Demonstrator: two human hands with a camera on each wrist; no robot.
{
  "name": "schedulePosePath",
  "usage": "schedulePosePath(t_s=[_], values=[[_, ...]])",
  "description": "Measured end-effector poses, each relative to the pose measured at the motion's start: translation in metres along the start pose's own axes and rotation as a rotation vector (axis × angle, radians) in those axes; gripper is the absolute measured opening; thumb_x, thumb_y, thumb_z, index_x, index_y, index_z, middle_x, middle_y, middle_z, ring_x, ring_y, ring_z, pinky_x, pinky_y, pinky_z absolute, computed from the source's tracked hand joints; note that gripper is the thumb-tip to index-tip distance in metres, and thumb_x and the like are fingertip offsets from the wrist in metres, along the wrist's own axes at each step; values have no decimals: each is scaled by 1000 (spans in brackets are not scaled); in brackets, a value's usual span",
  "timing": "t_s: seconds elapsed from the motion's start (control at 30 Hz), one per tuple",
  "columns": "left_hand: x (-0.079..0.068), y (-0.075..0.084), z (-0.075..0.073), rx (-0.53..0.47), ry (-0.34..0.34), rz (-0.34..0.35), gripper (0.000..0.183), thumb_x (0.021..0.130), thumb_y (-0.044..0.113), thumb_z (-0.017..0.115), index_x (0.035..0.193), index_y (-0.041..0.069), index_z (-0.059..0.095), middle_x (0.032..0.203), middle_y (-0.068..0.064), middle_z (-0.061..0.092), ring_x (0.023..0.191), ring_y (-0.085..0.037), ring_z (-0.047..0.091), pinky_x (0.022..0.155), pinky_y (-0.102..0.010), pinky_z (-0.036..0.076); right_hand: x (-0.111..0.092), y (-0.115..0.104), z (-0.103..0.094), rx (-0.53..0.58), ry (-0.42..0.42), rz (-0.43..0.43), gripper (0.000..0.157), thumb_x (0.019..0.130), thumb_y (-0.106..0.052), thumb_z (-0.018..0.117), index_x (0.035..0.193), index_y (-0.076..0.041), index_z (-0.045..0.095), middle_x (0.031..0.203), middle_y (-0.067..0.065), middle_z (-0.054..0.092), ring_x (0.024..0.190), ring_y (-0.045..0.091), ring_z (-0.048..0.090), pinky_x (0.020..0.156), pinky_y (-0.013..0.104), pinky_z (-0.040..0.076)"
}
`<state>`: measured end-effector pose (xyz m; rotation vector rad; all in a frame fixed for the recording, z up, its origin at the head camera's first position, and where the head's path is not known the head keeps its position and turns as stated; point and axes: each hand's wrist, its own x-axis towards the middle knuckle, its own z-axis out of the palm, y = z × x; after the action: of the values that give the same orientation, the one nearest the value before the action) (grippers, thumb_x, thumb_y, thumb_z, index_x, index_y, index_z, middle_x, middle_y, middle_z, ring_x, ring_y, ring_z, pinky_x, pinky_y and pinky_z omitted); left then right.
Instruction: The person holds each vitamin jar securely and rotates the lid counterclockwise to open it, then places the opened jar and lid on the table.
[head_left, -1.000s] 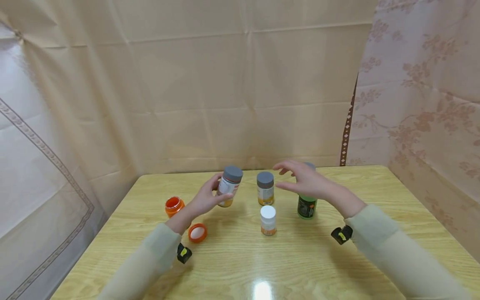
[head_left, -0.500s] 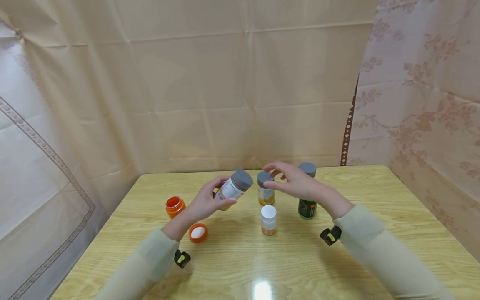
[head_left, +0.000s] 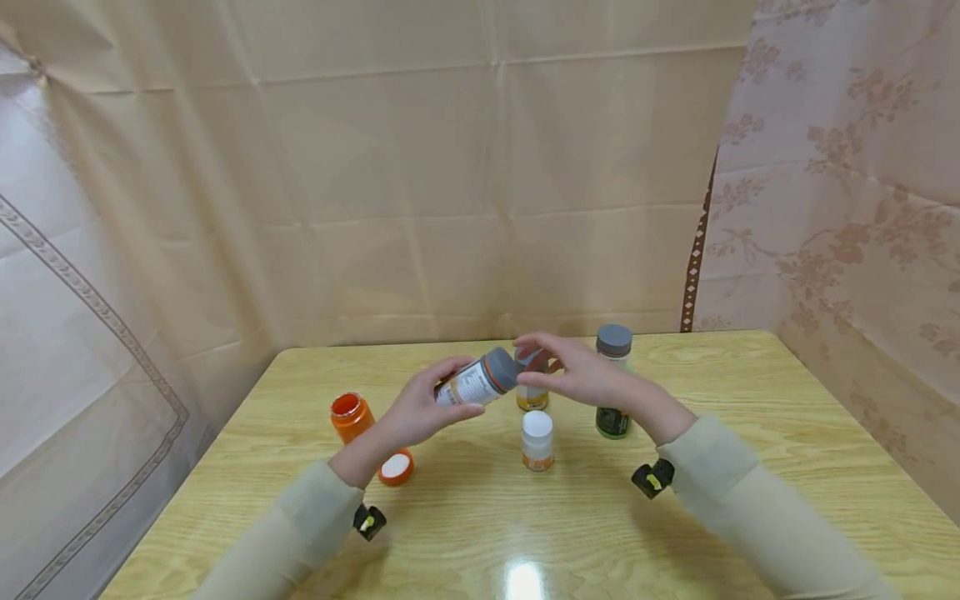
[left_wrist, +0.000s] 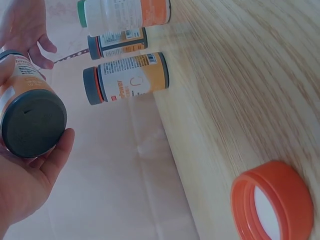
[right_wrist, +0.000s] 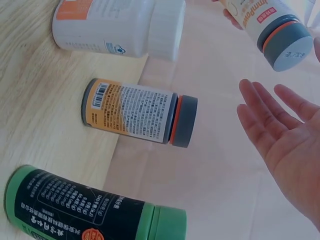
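My left hand (head_left: 423,408) grips a supplement bottle (head_left: 471,385) with a grey lid (head_left: 501,369) and a white and orange label. It is held above the table, tilted so the lid points toward my right hand (head_left: 581,372). The right hand's fingers are spread and loosely bent around the space by the lid; in the right wrist view a gap separates the fingertips (right_wrist: 245,86) from the lid (right_wrist: 287,46). The bottle's dark base (left_wrist: 34,124) faces the left wrist camera. A similar grey-lidded bottle (head_left: 533,400) stands upright behind, partly covered by the right hand.
A white bottle (head_left: 537,442) stands near the middle, and a green bottle with a black label (head_left: 613,423) stands at the right. On the left are an uncapped orange bottle (head_left: 352,417) and its orange cap (head_left: 395,468), partly behind the left wrist. A curtain (head_left: 390,208) hangs behind the table.
The held bottle has tipped from nearly upright to strongly tilted, lid to the right. My right hand has moved left toward that lid, uncovering the green bottle's top.
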<state>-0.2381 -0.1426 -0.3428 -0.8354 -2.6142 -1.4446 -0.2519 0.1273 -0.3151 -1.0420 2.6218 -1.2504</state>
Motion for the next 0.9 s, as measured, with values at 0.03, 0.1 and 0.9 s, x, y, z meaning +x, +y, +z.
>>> schedulePosePath(t_s=[0.03, 0.1, 0.9], values=[[0, 1, 1, 1, -2, 8, 58, 78, 19, 83, 130, 13, 58, 114, -5, 63, 88, -22, 59, 72, -36, 52, 0, 1, 1, 1, -2, -1, 54, 94, -35, 65, 138, -9, 48, 125, 6, 59, 107, 23, 58, 92, 43, 47], [1, 1, 2, 6, -8, 16, 58, 78, 20, 84, 130, 13, 58, 114, -5, 63, 88, -21, 59, 72, -36, 52, 1, 1, 3, 10, -6, -4, 54, 94, -34, 65, 138, -7, 48, 125, 7, 58, 107, 23, 59, 91, 42, 48], [4, 12, 8, 44, -13, 11, 56, 75, 12, 85, 126, 7, 62, 116, -8, 63, 87, -19, 60, 71, -32, 53, -3, -1, 6, 112, -18, -104, 48, 93, -17, 67, 132, 6, 51, 108, 9, 63, 96, 20, 62, 87, 37, 52]])
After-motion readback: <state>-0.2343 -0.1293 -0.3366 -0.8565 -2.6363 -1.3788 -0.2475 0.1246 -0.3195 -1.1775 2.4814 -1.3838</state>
